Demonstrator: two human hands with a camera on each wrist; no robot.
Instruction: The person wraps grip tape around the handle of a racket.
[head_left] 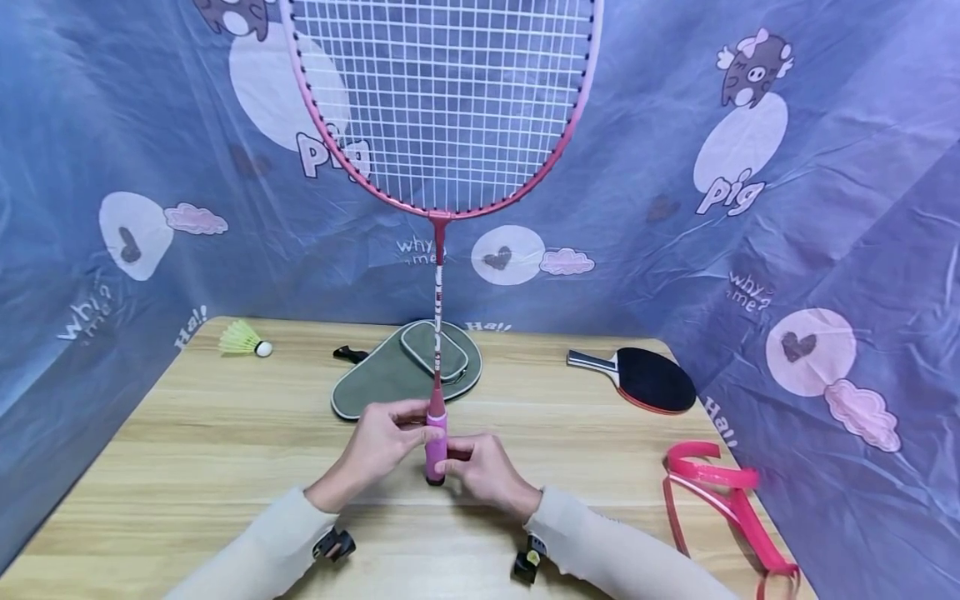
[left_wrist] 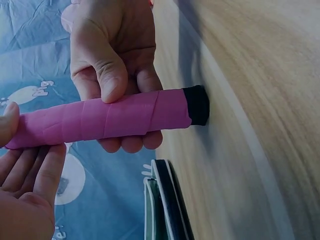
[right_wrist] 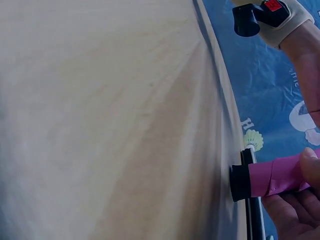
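A badminton racket (head_left: 438,325) with a red frame and white strings stands upright, its head cut off by the top of the head view. Pink wrap covers its handle (left_wrist: 125,116), which ends in a black butt cap (left_wrist: 198,105) close to the tabletop. High on the handle, my left hand (head_left: 382,442) pinches the wrap between thumb and fingers. Lower down, my right hand (head_left: 489,473) holds the handle from the other side, thumb in front and fingers behind in the left wrist view.
Behind the racket lies a grey-green paddle case (head_left: 375,379). A yellow shuttlecock (head_left: 246,339) rests at the back left of the wooden table (head_left: 187,467). At the right are a black table tennis paddle (head_left: 652,380) and a loose pink strip (head_left: 750,517). Printed blue cloth (head_left: 637,167) surrounds the table.
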